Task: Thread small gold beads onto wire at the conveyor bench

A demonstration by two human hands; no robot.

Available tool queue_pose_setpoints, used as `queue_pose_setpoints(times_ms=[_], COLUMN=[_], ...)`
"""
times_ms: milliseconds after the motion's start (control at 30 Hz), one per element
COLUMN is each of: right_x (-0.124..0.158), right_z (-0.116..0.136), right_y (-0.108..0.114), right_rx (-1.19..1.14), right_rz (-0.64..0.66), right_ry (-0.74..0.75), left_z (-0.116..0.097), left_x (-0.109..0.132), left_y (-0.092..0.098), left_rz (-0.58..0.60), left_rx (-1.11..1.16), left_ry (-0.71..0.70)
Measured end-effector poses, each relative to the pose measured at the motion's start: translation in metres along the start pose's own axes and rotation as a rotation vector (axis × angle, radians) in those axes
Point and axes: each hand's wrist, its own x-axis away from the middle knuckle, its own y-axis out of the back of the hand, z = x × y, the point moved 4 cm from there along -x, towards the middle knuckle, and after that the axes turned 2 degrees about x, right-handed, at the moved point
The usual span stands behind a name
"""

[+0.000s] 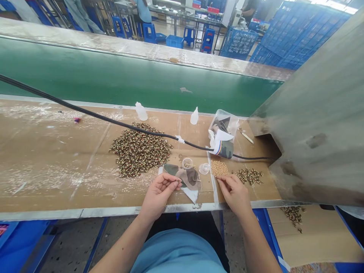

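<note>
My left hand point(159, 192) is closed in a pinch on a tiny brown bead-like piece near the front edge of the brown bench point(51, 159). It hovers beside a camouflage cloth patch point(186, 176). My right hand point(233, 189) rests with curled fingers just below a small heap of tan beads point(218, 167), its fingertips pinched on something I cannot make out. A large pile of brown-and-gold pieces point(139, 149) lies left of centre. A smaller pile point(250, 175) lies right of my right hand.
Two small clear cups point(187, 163) point(204, 168) stand by the cloth. Two white squeeze bottles point(141, 111) point(194, 116), a clear tub with cloth point(223, 131), and a black cable point(85, 110) cross the bench. A green conveyor belt point(113, 79) runs behind. A grey metal housing point(321, 125) stands right.
</note>
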Motion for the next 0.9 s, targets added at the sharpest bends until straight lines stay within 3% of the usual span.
queue_pose_setpoints(times_ms=[400,900], right_x=[0.0053,0.0006], right_z=[-0.0028,-0.0031], right_y=[0.0044,-0.0009], right_rx=[-0.106,-0.001], right_rz=[0.065,0.054], right_ry=[-0.007,-0.041], left_z=[-0.0001,-0.0024], left_x=[-0.0005,-0.0003], left_y=[0.0001,-0.0015], left_rz=[-0.004,0.006], left_rx=[-0.005,-0.001], left_ry=[0.010,0.018])
